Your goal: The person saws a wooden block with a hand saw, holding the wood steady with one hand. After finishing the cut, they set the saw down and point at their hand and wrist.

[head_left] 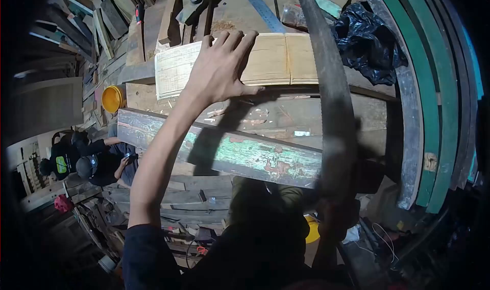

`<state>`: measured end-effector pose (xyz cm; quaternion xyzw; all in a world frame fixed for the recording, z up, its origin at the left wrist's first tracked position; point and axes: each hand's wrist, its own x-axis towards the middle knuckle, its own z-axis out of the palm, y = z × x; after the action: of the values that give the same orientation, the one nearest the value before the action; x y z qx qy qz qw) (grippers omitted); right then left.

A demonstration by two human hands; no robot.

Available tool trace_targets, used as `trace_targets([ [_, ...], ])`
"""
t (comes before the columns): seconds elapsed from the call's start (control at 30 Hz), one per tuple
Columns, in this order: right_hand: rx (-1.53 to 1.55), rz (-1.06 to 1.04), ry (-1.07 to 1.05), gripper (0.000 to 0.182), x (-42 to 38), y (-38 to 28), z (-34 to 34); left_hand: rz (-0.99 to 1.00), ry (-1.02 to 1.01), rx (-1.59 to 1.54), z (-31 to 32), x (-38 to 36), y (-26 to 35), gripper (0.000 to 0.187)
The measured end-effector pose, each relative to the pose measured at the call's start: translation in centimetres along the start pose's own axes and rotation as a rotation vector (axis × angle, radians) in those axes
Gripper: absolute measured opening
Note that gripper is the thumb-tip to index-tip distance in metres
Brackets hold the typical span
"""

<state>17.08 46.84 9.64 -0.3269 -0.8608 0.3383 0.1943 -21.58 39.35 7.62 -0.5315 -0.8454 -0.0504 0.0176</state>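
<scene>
My left hand (pixel 222 68) spans a pale wooden board (pixel 270 60), its fingertips at the far edge and its thumb along the near edge. A dark line crosses the board near its right part. On the right, my right hand (pixel 337 216) is in deep shadow, closed at the lower end of a long handsaw (pixel 331 80); the handle is hardly visible. The toothed edge of the blade faces left, and the blade overlaps the right end of the board in this view. Nearer to me lies a beam (pixel 245 154) with worn green paint.
A steel ruler (pixel 263 9) and a clear jar (pixel 294 15) lie beyond the board. A black plastic bag (pixel 367 42) sits right of the saw, before curved green timbers (pixel 431 106). A yellow bucket (pixel 113 99) stands left; people (pixel 94 160) sit farther left.
</scene>
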Motion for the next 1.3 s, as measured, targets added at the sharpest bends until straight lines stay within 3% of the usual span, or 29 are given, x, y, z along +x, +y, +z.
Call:
trace_targets([
  [0.17,-0.006,-0.014,-0.002,0.019,-0.1,0.0,-0.1,0.048,0.072,-0.005,0.5,-0.2,-0.3,0.120],
  [0.5,-0.043,-0.171,0.141,0.018,0.8,-3.8,-1.3,-0.001,-0.031,-0.029,-0.4,0.0,0.1,0.117],
  [0.57,0.365,0.231,-0.077,0.015,-0.1,-4.6,-1.7,0.007,-0.021,-0.005,-0.2,0.1,-0.1,0.119],
  [0.6,0.293,0.011,-0.077,0.010,0.3,-4.3,-1.8,0.010,-0.022,0.005,0.0,0.0,-0.2,0.119],
  [0.63,0.320,0.231,-0.122,0.011,-0.4,-4.7,-1.5,0.012,-0.028,0.000,0.3,-0.1,-0.2,0.120],
  [0.7,0.440,0.230,0.153,0.018,-1.6,-4.7,0.8,0.016,-0.033,-0.002,0.4,0.1,-0.4,0.121],
  [0.8,0.593,0.244,0.028,0.020,-1.4,-3.6,0.7,0.020,0.002,0.019,1.0,0.2,-0.7,0.122],
  [0.9,0.646,0.071,0.054,0.020,-1.9,-3.4,1.3,0.028,0.006,0.017,1.1,0.1,-0.7,0.123],
  [1.03,0.799,0.087,-0.055,0.022,-2.9,-4.2,0.9,0.037,-0.023,-0.008,0.9,0.2,-0.8,0.124],
  [1.17,0.820,0.064,0.066,0.019,-3.0,-3.4,1.7,0.046,0.014,0.012,1.4,0.6,-0.9,0.126],
  [1.3,0.562,0.017,0.088,0.014,-1.6,-4.2,-0.5,0.066,0.020,0.023,2.1,0.8,-1.3,0.128],
])
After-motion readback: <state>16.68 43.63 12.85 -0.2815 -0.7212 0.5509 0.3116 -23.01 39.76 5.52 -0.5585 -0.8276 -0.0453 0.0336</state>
